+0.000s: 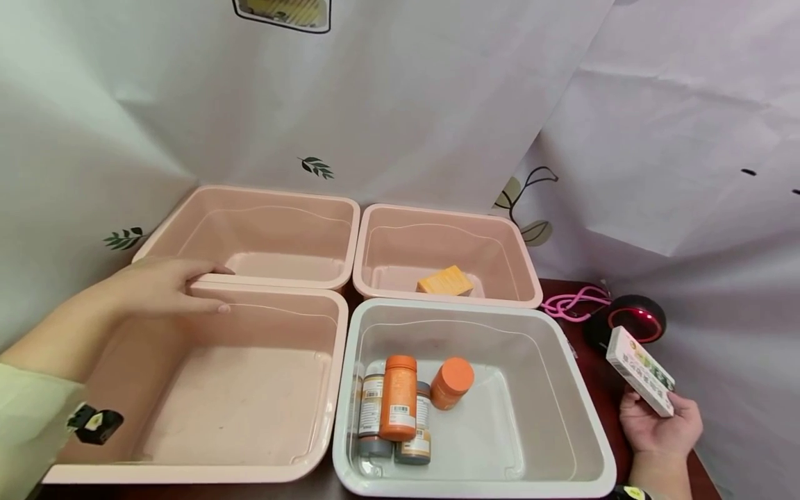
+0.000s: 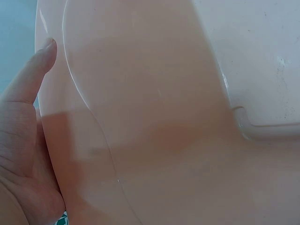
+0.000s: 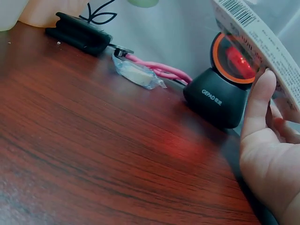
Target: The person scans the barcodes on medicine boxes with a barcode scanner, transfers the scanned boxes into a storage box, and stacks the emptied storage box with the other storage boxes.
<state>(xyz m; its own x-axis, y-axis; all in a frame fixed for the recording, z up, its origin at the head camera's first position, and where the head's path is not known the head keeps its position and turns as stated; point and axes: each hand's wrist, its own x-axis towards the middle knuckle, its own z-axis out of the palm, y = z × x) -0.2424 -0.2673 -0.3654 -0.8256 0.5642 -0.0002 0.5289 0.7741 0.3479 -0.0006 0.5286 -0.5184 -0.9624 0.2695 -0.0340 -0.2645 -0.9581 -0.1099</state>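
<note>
Head view: right hand fingers clamp flat white cardboard box, left hand fingers apart; best square box to black round-faced scanner.

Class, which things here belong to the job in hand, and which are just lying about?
Likely the job:
white box, held in the right grip
scanner, lit red near it
bins
bottles
yellow box

Likely lying about:
pink cord
wrapped packet
black object

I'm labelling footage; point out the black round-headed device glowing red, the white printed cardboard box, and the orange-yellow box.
Black round-headed device (image 3: 219, 93): right wrist view, on its base.
White printed box (image 1: 643, 370): head view, on its printed face.
Orange-yellow box (image 1: 445, 280): head view, upper face.
</note>
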